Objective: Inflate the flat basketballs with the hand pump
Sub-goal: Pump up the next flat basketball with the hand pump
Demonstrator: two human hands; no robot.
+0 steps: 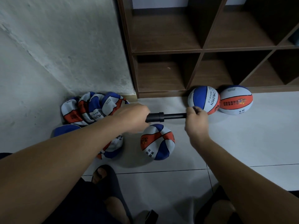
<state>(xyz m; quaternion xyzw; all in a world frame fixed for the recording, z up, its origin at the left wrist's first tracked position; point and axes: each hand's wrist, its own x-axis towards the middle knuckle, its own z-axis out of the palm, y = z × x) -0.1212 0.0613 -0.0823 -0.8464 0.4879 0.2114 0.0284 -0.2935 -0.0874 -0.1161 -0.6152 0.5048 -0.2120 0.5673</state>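
The left hand (132,118) grips one end of the black hand pump (165,117), which is held level above the floor (242,143), and this end is hidden inside the fist. The right hand (196,118) pinches the other end, but its fingers cover the tip. The flat basketballs (90,107) lie piled by the wall, partly hidden behind the left arm.

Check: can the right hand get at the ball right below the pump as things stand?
Probably not yet: the right hand pinches the pump's end. Otherwise the way looks free; the ball sits uncovered on the floor just below.
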